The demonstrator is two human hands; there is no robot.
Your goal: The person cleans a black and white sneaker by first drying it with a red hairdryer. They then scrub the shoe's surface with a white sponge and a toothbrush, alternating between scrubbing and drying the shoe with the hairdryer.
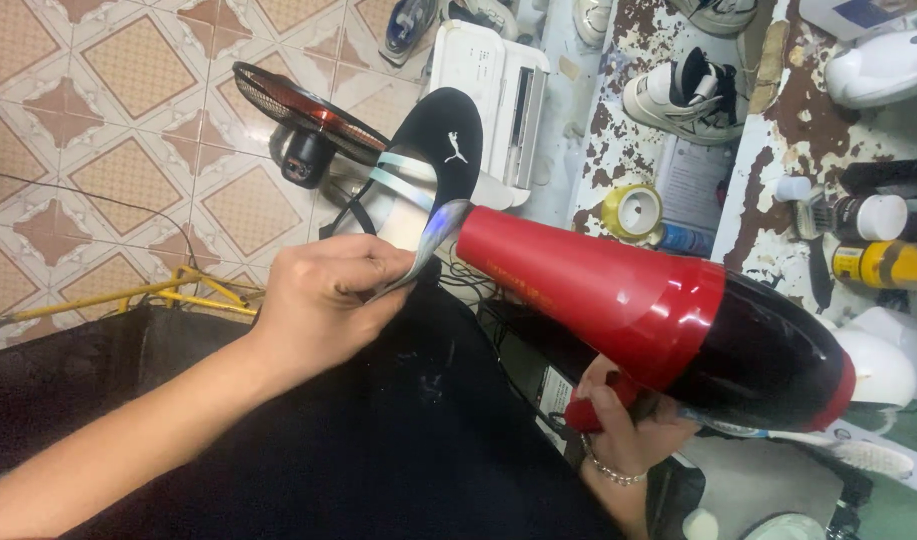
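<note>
One black shoe (440, 150), toe away from us, held up centre frame over a dark lap; our left hand (323, 300) is closed around its lower part, fingers curled, forearm entering from lower left. One red-and-black hair dryer (668, 325), nozzle almost touching the shoe's side, gripped by our right hand (623, 420) at its red handle, wrist bent upward. Beyond: one small fan (303, 115) on tiled floor, one white sneaker (690, 95), one yellow tape roll (633, 212), perhaps three bottles (883, 240) crowding the chipped workbench (768, 150).
</note>
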